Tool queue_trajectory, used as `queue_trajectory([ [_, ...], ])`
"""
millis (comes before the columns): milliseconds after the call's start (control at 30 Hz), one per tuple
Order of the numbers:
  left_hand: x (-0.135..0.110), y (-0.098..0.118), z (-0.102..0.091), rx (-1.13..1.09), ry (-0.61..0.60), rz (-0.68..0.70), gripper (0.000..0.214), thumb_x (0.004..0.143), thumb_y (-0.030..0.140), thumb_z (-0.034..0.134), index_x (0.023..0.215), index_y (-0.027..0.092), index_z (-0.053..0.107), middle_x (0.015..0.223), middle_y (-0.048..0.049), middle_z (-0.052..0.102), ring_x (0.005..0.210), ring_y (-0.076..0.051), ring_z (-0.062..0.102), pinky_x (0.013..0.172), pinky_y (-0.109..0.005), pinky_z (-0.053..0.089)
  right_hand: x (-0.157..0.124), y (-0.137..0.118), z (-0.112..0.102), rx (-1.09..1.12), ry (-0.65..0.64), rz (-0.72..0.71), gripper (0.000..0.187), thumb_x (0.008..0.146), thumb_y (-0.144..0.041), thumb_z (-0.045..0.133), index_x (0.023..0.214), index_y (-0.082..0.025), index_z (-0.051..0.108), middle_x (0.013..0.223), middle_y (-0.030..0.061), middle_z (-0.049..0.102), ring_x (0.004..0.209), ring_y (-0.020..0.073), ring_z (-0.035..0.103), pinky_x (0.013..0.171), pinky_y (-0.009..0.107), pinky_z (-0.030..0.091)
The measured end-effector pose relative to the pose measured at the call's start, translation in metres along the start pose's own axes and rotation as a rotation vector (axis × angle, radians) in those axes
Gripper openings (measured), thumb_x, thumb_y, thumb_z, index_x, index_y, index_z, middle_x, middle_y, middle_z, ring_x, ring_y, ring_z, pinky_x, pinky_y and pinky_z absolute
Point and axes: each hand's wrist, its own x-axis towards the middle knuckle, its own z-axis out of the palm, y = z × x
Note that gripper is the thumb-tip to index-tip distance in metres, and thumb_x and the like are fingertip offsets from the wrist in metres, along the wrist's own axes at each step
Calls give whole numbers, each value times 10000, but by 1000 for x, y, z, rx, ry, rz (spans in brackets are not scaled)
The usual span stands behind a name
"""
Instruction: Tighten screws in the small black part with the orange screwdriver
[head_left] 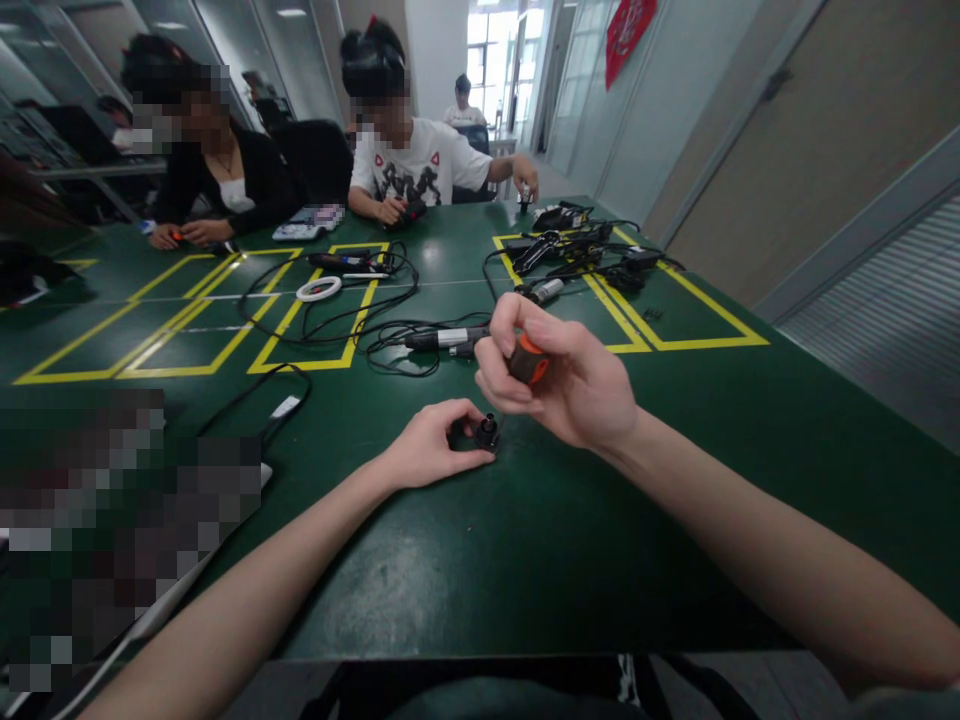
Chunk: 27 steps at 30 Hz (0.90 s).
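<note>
My right hand is raised over the table, its fingers wrapped round the orange and dark handle of a screwdriver. Only the butt of that handle shows clearly; a thin shaft seems to run down from it toward the left hand, mostly hidden. Resting on the green tabletop, my left hand pinches a small black part between thumb and fingers. A short round post stands upright on this part. I cannot tell whether the screwdriver's tip touches it.
Cabled pen-shaped tools lie just beyond my hands. A white ring sits to the left, and a pile of black devices and cables to the right. Yellow tape marks the green table. Two people sit opposite.
</note>
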Motion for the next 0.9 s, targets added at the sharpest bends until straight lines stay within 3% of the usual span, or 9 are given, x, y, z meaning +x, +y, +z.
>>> queue_trajectory([
  [133,0,-1,2,14,5,7,296,818,355,846,1020,186,710,941,-17,736,840,-184,664,785,-302,522,3,0,-1,-30,20,-18,416,1017,-517,606,743,-224,495,582,-52,513,448,92,391,426,221,321],
  [233,1,-1,3,44,16,25,277,810,360,849,958,191,687,906,-6,716,819,-180,651,777,-299,507,3,1,-1,-2,41,-10,475,1020,-536,599,692,-225,454,544,-78,391,442,74,289,417,205,245],
  [333,2,0,3,55,14,32,265,815,359,839,939,195,673,891,-2,705,805,-179,642,760,-295,499,2,2,-2,30,50,-12,409,990,-544,603,764,-239,451,525,-110,340,418,65,199,411,192,203],
  [467,1,0,2,48,8,25,258,817,368,826,929,200,664,885,-2,703,796,-179,640,762,-299,499,2,4,-2,22,67,-39,279,972,-427,618,839,-247,451,552,-102,486,396,63,243,399,176,203],
  [567,1,-1,1,41,2,18,271,823,364,817,983,197,675,921,-11,712,825,-183,650,773,-301,499,5,4,-2,24,68,-50,364,994,-476,639,792,-232,460,631,-59,570,419,66,358,394,186,268],
  [633,1,-1,1,50,-2,7,269,826,366,816,979,196,675,925,-12,715,830,-183,649,779,-300,501,6,3,-3,42,68,-15,452,1014,-519,635,734,-227,434,605,-64,512,430,64,363,400,188,288],
  [767,1,0,0,76,-9,-4,247,832,376,814,909,197,662,876,-3,701,796,-176,630,770,-295,493,6,4,-4,71,102,28,524,1033,-590,590,706,-234,387,523,-100,336,429,58,246,400,175,213],
  [900,1,1,-1,56,-12,10,239,832,366,807,922,199,660,873,-2,688,784,-173,619,752,-292,484,4,6,-6,55,90,-32,423,993,-551,649,807,-244,426,530,-119,377,425,56,222,412,164,204],
])
